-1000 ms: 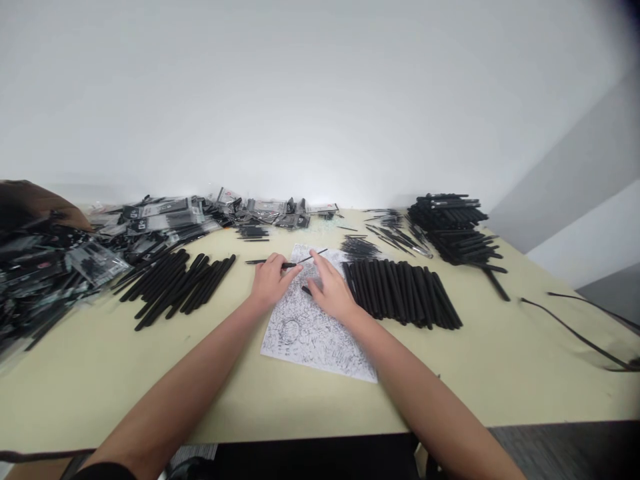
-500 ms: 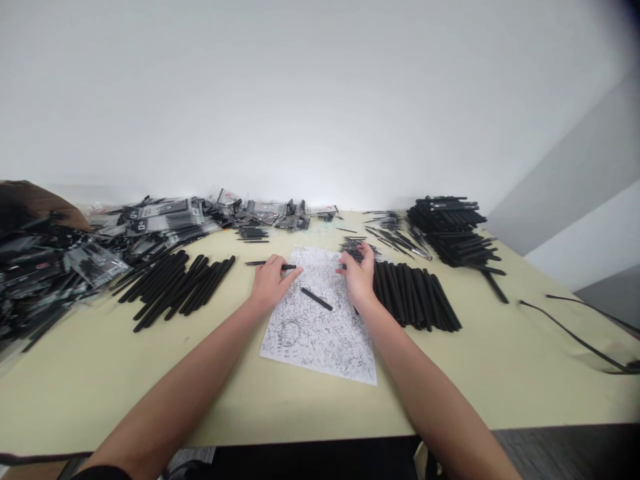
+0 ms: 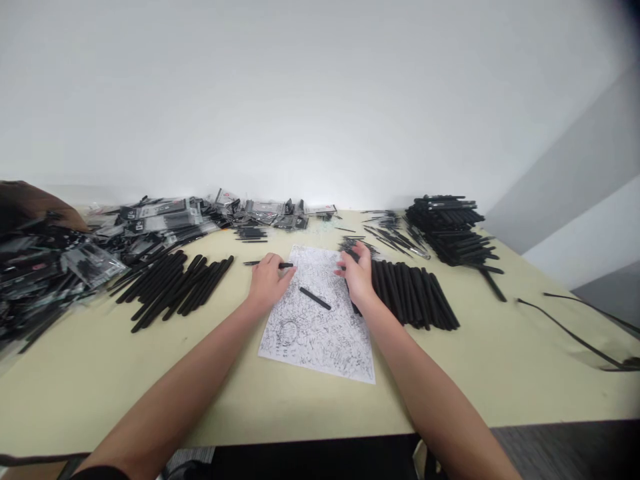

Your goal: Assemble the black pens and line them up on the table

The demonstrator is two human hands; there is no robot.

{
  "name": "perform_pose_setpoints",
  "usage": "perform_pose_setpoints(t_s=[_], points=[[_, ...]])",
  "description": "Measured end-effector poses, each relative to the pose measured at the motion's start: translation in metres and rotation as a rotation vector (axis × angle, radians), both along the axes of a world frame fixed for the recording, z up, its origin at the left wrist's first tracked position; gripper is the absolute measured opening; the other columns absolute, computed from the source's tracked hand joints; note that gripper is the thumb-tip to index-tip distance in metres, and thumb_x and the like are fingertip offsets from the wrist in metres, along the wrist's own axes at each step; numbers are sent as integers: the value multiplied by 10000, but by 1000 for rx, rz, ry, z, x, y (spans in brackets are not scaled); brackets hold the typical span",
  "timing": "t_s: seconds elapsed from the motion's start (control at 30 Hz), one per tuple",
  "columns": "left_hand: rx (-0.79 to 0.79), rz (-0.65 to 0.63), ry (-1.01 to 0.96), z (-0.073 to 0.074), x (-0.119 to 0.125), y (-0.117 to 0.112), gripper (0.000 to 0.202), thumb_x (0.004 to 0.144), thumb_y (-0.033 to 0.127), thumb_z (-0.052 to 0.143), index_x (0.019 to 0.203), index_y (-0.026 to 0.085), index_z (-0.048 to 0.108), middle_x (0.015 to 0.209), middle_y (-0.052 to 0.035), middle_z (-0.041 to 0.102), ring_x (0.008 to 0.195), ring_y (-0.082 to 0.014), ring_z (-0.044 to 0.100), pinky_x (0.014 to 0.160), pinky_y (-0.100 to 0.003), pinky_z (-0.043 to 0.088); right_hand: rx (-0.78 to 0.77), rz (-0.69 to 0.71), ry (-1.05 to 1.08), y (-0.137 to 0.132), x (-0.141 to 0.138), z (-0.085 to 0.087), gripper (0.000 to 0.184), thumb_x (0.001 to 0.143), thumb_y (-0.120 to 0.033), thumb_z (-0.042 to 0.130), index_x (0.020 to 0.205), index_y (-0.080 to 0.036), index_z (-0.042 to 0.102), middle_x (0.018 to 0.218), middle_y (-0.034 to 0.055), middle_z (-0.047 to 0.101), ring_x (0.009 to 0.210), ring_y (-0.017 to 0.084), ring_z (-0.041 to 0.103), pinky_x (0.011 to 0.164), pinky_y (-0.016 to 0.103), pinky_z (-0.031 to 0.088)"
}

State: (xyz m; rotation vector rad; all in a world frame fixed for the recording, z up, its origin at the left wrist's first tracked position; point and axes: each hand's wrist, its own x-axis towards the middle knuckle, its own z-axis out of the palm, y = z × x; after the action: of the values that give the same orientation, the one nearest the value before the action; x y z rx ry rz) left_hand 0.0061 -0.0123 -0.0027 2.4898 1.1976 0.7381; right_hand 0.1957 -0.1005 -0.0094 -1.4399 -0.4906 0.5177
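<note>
My left hand is closed around a black pen, whose thin end points left past the fingers. It rests at the left edge of a white paper sheet covered in dark scribbles. On that sheet lies a short black piece, which looks like a pen cap. My right hand is at the sheet's right edge, fingers curved and apart, beside a row of thick black pens. The hand and wrist hide the row's left end; I see nothing clearly gripped there.
More black pens lie at left, near a heap of plastic packets. Thin refills lie behind the paper, with more slender black pieces at right. A tall pen stack and a pair of glasses sit farther right.
Both hands hold nearly the same places. The right fingers have shifted slightly, and the whole view has moved a little to the left.
</note>
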Motion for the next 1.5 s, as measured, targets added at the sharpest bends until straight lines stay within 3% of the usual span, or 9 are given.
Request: perform_pose_setpoints(t_s=[0.07,0.13,0.27,0.37,0.53,0.7,0.83,1.17,1.5], points=[[39,86,31,-2,0,0,35,899,224,523,891,201,549,1024,-82,638,1044,-277,583,877,-414,409,-47,139,-218,-3,-3,0,439,766,-411,575,1168,-235,565,1147,59,600,634,119,557,561,294,509],[49,160,45,-5,1,0,130,878,121,474,926,207,558,1070,-78,654,1093,-283,569,887,-428,391,-107,304,-539,-10,-10,2,298,799,-416,573,1006,-212,639,937,33,662,644,138,560,643,311,488],[2,203,65,-8,1,2,230,865,60,423,954,214,568,1088,-72,682,1126,-275,572,895,-436,361,-325,480,-1180,-24,-28,10,252,809,-431,643,906,-204,693,971,54,712,891,229,628,831,383,404],[-23,213,108,-8,1,3,209,885,81,411,945,204,569,1043,-92,691,1111,-280,584,880,-429,357,-449,529,-1376,-28,-39,13,227,828,-415,639,876,-203,701,983,48,718,930,240,630,832,383,349],[-44,218,124,-6,2,3,175,898,96,412,924,193,556,1042,-104,684,1084,-285,589,835,-404,360,-519,533,-1460,-25,-42,10,199,913,-311,535,904,-198,698,964,43,712,915,212,627,788,359,315],[-89,189,116,-6,3,5,173,903,90,412,895,200,546,1014,-88,698,1058,-283,600,794,-385,350,-541,450,-1482,-22,-38,5,228,973,-293,464,1055,-188,650,1069,67,697,963,218,617,795,351,314],[-92,155,106,-8,2,7,182,901,79,407,865,200,539,994,-85,702,1045,-280,600,784,-379,341,-581,389,-1470,-21,-37,3,237,1000,-276,421,1102,-193,617,1042,65,704,942,224,611,789,353,311],[35,-225,-18,-13,0,5,298,774,4,419,924,217,565,1036,-27,698,1054,-228,593,882,-408,330,-581,351,-1477,-21,-35,3,253,1006,-261,407,1142,-209,613,1084,73,673,979,239,575,800,360,311],[51,-352,-42,-12,-3,5,267,766,10,402,873,216,535,1054,-25,700,1056,-193,598,943,-371,354,-524,381,-1432,-21,-36,4,245,1000,-246,421,1158,-212,605,1087,69,661,962,221,593,799,343,317]])
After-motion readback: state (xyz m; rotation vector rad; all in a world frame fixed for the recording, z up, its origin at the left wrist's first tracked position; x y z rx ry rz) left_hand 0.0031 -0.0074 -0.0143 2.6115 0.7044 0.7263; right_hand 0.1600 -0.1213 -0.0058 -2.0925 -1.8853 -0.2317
